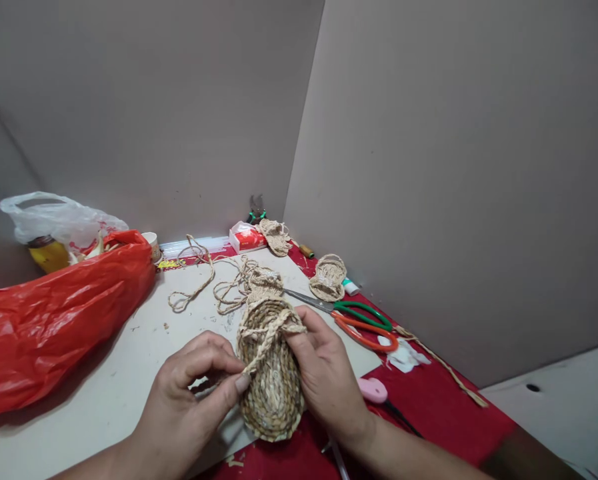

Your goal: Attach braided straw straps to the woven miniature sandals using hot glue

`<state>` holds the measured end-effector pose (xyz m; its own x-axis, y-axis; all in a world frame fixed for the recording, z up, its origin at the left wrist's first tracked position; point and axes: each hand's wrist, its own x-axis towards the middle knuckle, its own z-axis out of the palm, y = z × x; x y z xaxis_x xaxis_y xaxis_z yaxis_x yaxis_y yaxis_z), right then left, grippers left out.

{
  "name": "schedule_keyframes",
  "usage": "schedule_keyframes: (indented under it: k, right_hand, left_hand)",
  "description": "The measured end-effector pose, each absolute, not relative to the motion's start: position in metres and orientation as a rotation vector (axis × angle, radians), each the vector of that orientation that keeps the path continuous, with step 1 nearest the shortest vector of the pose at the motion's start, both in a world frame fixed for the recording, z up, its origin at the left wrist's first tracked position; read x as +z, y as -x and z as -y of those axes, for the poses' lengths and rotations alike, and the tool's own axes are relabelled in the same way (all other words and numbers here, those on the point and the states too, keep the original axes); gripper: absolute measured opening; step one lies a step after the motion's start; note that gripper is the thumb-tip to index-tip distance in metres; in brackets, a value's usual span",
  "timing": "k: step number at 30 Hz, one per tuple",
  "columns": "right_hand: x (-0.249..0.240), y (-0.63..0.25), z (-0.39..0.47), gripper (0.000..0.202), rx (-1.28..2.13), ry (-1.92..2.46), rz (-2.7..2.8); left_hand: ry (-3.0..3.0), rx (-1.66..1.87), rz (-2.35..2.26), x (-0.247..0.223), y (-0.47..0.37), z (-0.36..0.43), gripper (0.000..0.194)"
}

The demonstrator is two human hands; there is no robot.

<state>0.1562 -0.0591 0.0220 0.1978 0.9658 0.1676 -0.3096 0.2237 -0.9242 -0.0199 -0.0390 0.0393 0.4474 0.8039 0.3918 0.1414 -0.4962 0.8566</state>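
Note:
A woven straw sandal sole (pixel 273 400), oval and made of coiled braid, is held up in front of me. My right hand (pixel 326 373) grips its right edge, thumb on top near the far end. Across the sole runs a pale braided straw strap (pixel 267 340). My left hand (pixel 199 387) pinches the near end of that strap between thumb and forefinger at the sole's left side. Just beyond the sole lies another small woven straw piece (pixel 265 283), with loose straw cord (pixel 211 270) trailing to its left.
Scissors (pixel 359 320) with green and orange handles lie to the right, near a pink-handled tool (pixel 373 390). Small woven sandals (pixel 329 277) rest behind. A red plastic bag (pixel 69 320) fills the left. Grey panels (pixel 429 167) enclose the table.

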Motion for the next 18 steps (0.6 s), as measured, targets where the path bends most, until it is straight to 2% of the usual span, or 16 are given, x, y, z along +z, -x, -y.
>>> schedule_keyframes:
  k: [7, 18]
  right_hand:
    - [0.0195, -0.1558, 0.06, 0.012, 1.074, 0.878, 0.954]
    - [0.0204, -0.1552, 0.0614, 0.013, 1.108, 0.854, 0.975]
  left_hand:
    - [-2.11, 1.156, -0.673, 0.0349, 0.0188, 0.0371, 0.026]
    - [-2.156, 1.164, -0.715, 0.032, 0.0195, 0.0378, 0.025]
